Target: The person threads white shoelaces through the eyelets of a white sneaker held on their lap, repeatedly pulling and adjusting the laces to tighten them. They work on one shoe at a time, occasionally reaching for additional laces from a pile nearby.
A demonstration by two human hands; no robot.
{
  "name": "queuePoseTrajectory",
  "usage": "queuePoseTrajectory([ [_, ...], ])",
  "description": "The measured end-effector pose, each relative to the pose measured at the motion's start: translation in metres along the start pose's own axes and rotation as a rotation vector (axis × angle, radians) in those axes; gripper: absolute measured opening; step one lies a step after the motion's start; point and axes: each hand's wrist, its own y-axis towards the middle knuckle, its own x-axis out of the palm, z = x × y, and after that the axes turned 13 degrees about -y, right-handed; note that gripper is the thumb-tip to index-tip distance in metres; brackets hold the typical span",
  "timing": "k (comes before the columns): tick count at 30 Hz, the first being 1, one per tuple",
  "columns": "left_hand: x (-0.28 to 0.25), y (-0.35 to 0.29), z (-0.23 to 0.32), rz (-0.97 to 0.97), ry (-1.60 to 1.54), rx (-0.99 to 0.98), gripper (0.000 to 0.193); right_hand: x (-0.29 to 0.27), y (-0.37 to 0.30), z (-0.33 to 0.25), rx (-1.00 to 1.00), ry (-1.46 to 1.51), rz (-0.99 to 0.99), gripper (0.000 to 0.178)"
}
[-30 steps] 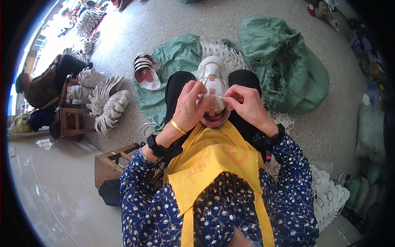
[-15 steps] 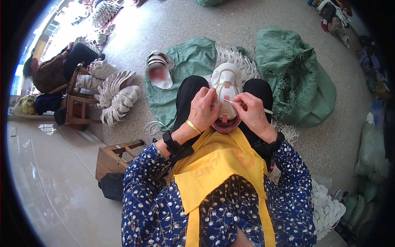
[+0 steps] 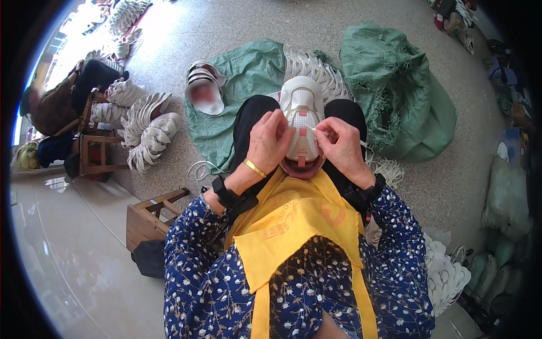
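A white shoe upper (image 3: 302, 101) with a perforated tongue, beige trim and small pink tabs sits between my knees, toe pointing away and its pinkish opening toward me. On its right edge my right hand (image 3: 343, 146) is closed, thumb and forefinger pinching the end of a white shoelace (image 3: 314, 130). At the left edge my left hand (image 3: 268, 141) has its fingers curled together. Those fingertips are slightly blurred, and whatever they hold is hidden. A yellow apron (image 3: 293, 217) covers my lap below the shoe.
A green sack (image 3: 243, 73) lies flat ahead, bearing a row of nested white uppers (image 3: 316, 70) and a single upper (image 3: 206, 87). Another, bulkier green sack (image 3: 403, 96) stands to the right. Left are a wooden stool (image 3: 152, 220), stacked uppers (image 3: 144, 121) and a seated person (image 3: 53, 113).
The lace stretched across the tongue earlier; now only a short end shows at my right fingertips. My left fingers have lifted slightly from the tongue. The whole view has shifted a little.
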Motion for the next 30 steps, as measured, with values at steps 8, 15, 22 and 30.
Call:
queuePoseTrajectory([
  [8,0.000,0.038,-0.013,-0.070,0.094,0.149,0.028,-0.003,0.016,0.003,0.019,-0.052,0.059,0.010],
  [15,0.002,0.039,-0.006,-0.105,0.213,0.234,0.024,0.003,0.019,0.002,0.050,-0.030,0.066,0.009],
  [22,0.009,0.035,-0.001,-0.049,0.256,0.184,0.022,0.003,0.021,-0.001,0.050,-0.028,0.044,0.006],
  [30,0.010,0.034,-0.004,-0.040,0.185,0.153,0.020,-0.001,0.027,-0.004,-0.016,-0.106,0.014,0.005],
])
